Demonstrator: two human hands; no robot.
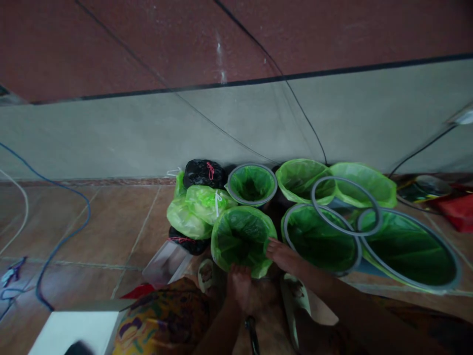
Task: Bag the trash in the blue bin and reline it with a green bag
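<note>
My left hand [241,286] grips the near edge of a green plastic liner [242,236] stretched over a small bin in front of me. On the liner's right edge rests my right hand [283,255], fingers pinching the plastic. Several other bins with green liners stand around it: one behind [252,184], one to the right with a grey ring [320,237], and a large one [408,249] at far right. A loose grey ring [345,205] lies across the bins on the right.
Tied green bags [201,207] and black bags [203,172] are piled at the left by a grey wall [111,133]. A blue cable [70,217] trails over the tiled floor. A clear plastic box [166,264] and a white box [74,333] sit near me.
</note>
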